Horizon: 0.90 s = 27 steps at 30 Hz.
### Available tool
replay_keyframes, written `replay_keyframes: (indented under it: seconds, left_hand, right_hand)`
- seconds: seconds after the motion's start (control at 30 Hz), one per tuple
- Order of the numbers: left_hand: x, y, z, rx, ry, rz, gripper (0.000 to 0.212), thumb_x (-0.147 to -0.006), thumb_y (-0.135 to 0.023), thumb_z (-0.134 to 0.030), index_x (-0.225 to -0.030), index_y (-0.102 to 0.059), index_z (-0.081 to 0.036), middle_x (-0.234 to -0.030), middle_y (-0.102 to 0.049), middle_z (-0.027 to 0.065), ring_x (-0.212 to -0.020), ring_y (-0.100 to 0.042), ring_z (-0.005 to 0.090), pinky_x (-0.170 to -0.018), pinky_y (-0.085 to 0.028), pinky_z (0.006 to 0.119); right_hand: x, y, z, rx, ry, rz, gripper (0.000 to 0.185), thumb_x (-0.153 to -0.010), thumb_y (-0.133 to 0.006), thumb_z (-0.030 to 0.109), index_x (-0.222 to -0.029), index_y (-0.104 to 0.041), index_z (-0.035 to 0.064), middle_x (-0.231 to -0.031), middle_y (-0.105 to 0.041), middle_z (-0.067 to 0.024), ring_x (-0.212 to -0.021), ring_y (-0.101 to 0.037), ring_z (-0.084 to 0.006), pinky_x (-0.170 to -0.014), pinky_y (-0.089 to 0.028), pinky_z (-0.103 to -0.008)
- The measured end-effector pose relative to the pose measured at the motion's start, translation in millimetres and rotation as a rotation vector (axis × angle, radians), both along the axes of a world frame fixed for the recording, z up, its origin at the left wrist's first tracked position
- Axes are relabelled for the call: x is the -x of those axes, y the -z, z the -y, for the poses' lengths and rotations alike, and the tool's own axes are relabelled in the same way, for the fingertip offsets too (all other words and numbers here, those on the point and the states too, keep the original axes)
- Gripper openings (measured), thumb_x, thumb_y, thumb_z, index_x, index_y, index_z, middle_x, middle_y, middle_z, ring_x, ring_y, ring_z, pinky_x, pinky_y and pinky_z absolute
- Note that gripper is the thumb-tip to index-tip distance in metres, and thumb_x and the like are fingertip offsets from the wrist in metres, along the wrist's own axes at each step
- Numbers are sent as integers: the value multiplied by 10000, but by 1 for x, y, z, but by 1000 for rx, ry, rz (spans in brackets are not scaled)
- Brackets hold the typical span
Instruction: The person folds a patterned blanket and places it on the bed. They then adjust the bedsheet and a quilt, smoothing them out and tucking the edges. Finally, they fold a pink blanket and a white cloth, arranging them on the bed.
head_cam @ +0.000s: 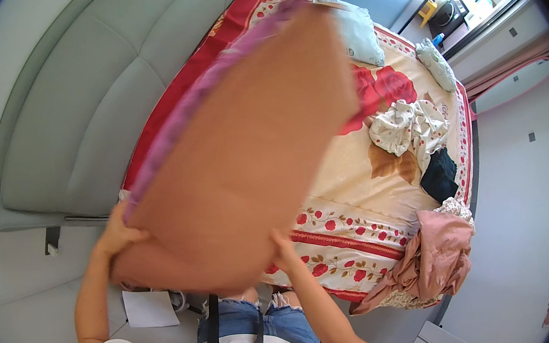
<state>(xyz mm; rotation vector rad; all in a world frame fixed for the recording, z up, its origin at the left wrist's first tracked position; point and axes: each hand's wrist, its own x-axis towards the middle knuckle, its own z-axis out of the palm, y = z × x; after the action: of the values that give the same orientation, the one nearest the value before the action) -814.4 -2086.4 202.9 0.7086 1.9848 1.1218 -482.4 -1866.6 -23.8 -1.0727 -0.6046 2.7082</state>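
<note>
A large orange-brown cloth (236, 150), blurred by motion, is spread out in the air before me over the bed. A purple strip (202, 85) runs along its left side. My left hand (125, 233) grips the near left corner, thumb over the cloth. At the near right edge, my right hand (282, 247) holds on, its fingers partly hidden by the fabric. Beneath lies a bed sheet (343, 183) in cream and red with a rose print, much of it covered from view.
A grey padded headboard (90, 91) stands at left. On the bed lie a pale pillow (357, 32), a small cushion (435, 64), a crumpled white dotted cloth (408, 127), a dark garment (439, 177) and a pink cloth (434, 255). White paper (150, 308) is low beside my legs.
</note>
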Motion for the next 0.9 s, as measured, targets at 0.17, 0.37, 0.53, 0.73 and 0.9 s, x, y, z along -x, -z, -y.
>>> replay_keyframes:
  seconds: [0.17,0.37,0.53,0.73,0.9]
  left_hand:
    - [154,120,127,1023,-528,-814,582,-830,-659,-213,-1328,-444,1,-1224,-544,224,-1107,-541,386,-908,-457,451]
    - [6,202,-43,362,176,-879,602,-833,-621,-178,-1395,-413,-126,-1361,-416,200,-1271,-387,390,-1051,-325,522]
    - [-18,277,-45,1087,201,-384,640,-846,-630,-277,-1436,-383,-242,-1574,-121,118,-1425,-143,401,-1053,-265,657]
    - [-47,309,-92,1062,86,-436,665,-832,-634,-334,-1434,-380,-210,-1563,-120,153,-1416,-167,412,-1048,-273,656]
    - [-120,383,-148,711,476,-414,616,-785,-642,-300,-1327,-493,-49,-1301,-520,241,-1227,-481,394,-1038,-384,451]
  right_hand:
    - [72,89,64,-832,-864,404,613,-862,-685,301,-1382,-426,106,-1156,-635,-100,-908,-654,-199,-752,-528,-367]
    - [-43,78,98,-288,-517,418,401,-917,-613,181,-1291,-521,67,-1075,-655,-101,-777,-659,-128,-636,-542,-261]
    - [-239,86,87,-521,-262,914,278,-872,-634,134,-1137,-621,48,-873,-680,-92,-682,-656,-161,-582,-546,-291]
    - [-375,17,114,-98,347,1088,201,-924,-543,124,-1115,-575,70,-848,-665,-67,-678,-647,-131,-563,-526,-277]
    - [-424,-9,188,-51,235,1055,205,-920,-543,122,-1119,-575,85,-864,-674,-53,-665,-641,-109,-555,-509,-262]
